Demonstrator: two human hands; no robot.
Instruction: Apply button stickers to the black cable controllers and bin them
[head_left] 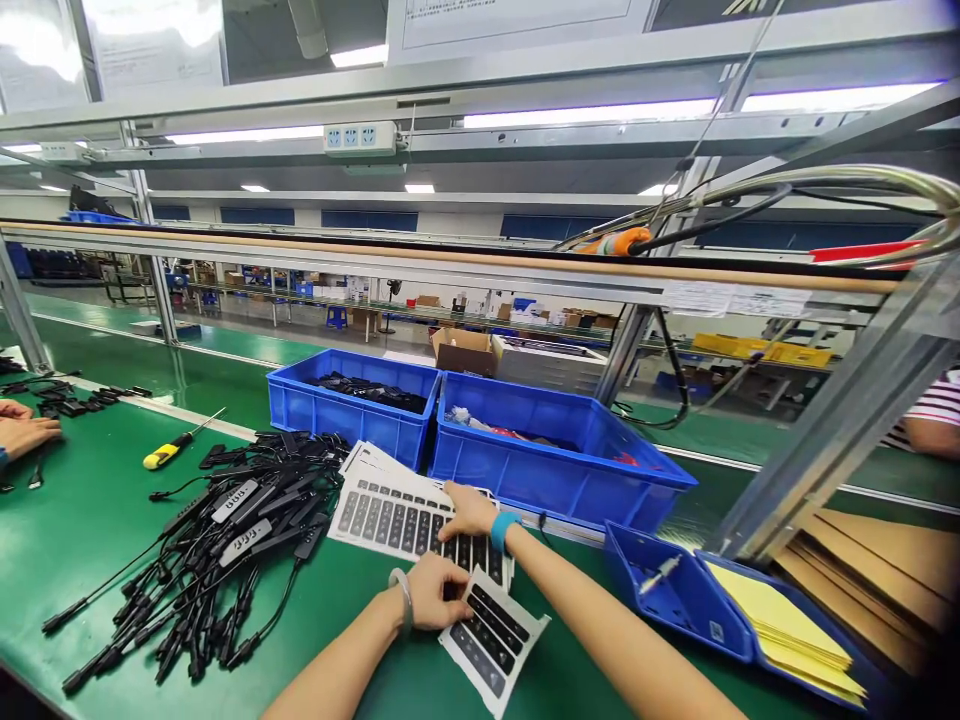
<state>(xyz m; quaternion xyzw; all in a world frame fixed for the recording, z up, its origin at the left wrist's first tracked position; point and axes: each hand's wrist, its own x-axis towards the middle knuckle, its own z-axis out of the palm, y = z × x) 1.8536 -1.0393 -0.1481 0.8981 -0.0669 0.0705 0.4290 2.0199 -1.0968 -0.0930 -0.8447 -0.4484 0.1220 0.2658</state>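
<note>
My left hand (433, 592), with a bracelet at the wrist, pinches the left edge of a small white sheet of black labels (495, 635), tilted above the green table. Beyond it, my right hand (474, 512), wearing a blue wristband, lies over a stack of larger label sheets (390, 515). Its thumb and index finger are apart and touch the top sheet; whether a label is between other fingers is hidden. Left of the sheets is a heap of black cable adapters (262, 530), two showing grey labelled faces.
Two blue bins (352, 400) hold black parts and mixed items behind the sheets. A yellow screwdriver (169, 452) lies left. At right are a small blue tray (667, 590), yellow papers (787, 620) and cardboard (877, 570). Another person's hand (26, 430) is at far left.
</note>
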